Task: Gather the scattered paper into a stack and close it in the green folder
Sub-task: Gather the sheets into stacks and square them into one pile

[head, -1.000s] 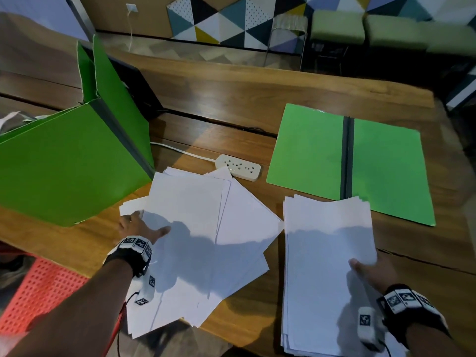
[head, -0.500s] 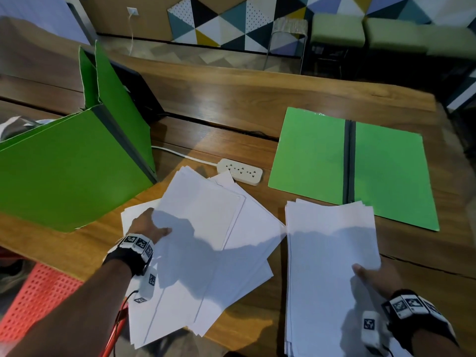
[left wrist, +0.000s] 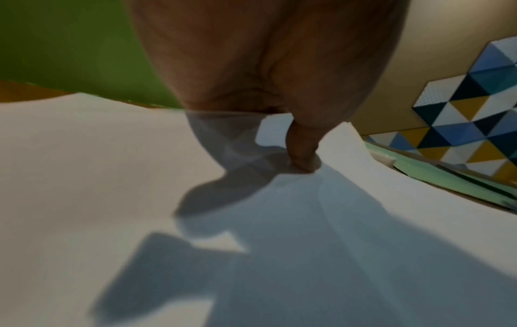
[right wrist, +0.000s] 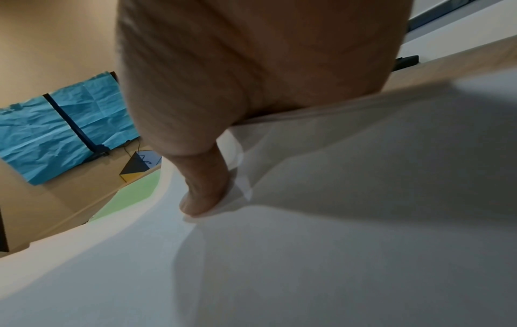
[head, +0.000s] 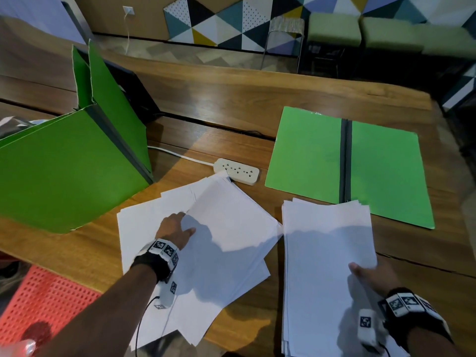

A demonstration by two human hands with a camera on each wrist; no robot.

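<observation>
A long wooden table (head: 231, 99) fills the middle of the head view; behind it, at the top, a wall panel of coloured triangles (head: 231, 21) runs above a patterned floor (head: 159, 51). Green upholstered seats (head: 334, 29) sit upper right; a wall socket (head: 128, 10) upper left; a red perforated surface (head: 38, 300) lower left.

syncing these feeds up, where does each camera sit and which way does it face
Head: on the person's head, looking forward and down at the table; shows both forearms, left hand and right hand.
Left wrist: looks along the left hand, thumb pressing the loose sheets.
Right wrist: looks along the right hand, thumb on the paper stack.
Shared: both wrist views and the head view catch the open green folder.
</observation>
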